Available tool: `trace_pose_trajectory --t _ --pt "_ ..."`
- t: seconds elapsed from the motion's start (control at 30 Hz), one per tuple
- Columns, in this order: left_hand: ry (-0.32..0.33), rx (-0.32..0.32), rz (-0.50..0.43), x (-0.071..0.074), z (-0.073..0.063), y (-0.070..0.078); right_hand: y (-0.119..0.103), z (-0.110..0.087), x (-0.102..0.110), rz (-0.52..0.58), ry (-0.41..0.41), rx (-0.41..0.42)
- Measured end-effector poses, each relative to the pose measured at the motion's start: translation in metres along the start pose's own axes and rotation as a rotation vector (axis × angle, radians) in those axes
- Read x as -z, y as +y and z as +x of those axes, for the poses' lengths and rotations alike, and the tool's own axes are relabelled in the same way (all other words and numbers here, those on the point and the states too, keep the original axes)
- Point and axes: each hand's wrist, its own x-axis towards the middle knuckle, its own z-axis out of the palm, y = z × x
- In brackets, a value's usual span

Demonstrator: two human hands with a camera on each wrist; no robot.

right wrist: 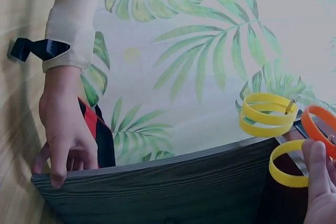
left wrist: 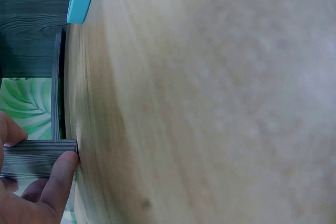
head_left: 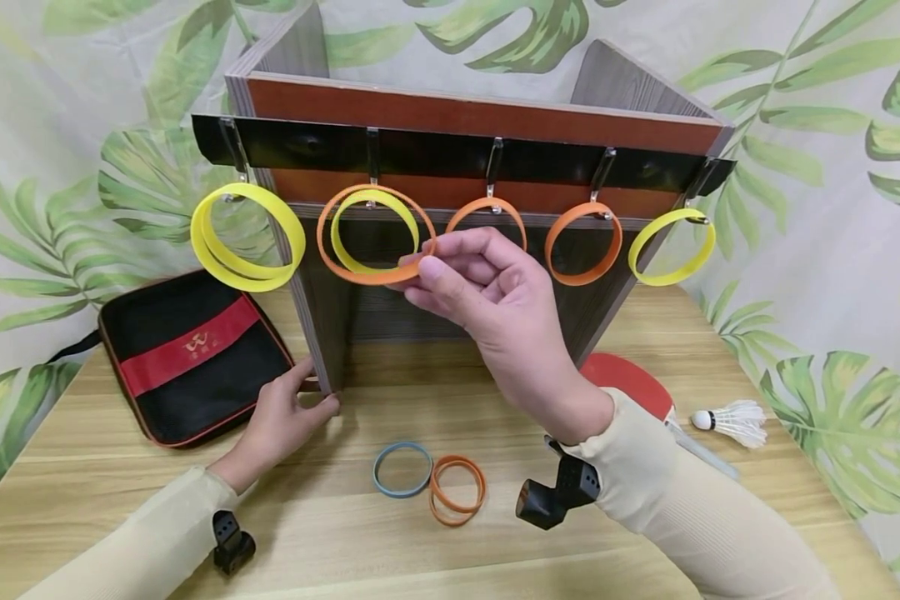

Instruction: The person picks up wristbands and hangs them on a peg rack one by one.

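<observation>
My right hand (head_left: 506,308) pinches an orange wristband (head_left: 378,279) between thumb and fingers. This band overlaps a yellow wristband (head_left: 336,242) that hangs from the second metal hook (head_left: 373,157) from the left. The hooks sit along a black strip (head_left: 435,154) on the front of a wooden stand. Two yellow bands (head_left: 297,242) hang at far left, orange ones (head_left: 551,246) right of my hand, and a yellow one (head_left: 708,250) at far right. Low at the left, my left hand (head_left: 277,421) grips the bottom front edge of the stand's side panel (left wrist: 31,158), thumb in front.
A blue wristband (head_left: 403,495) and two overlapping orange wristbands (head_left: 457,507) lie on the tabletop (head_left: 330,550) in front. Left of the stand lies a black case (head_left: 232,396) with a red stripe. A red table tennis paddle (head_left: 630,383) and a shuttlecock (head_left: 738,421) are at the right.
</observation>
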Motion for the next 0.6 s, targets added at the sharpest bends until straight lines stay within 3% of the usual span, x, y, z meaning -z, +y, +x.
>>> trace_pose_trajectory --t 0.37,0.6 --pt "0.002 -0.007 0.003 -0.0006 0.0001 0.0004 0.0049 0.0044 -0.0067 -0.003 0.035 0.014" --pt "0.006 -0.009 0.002 -0.0012 0.0005 -0.0013 0.0082 0.0036 -0.0044 -0.043 0.034 -0.031"
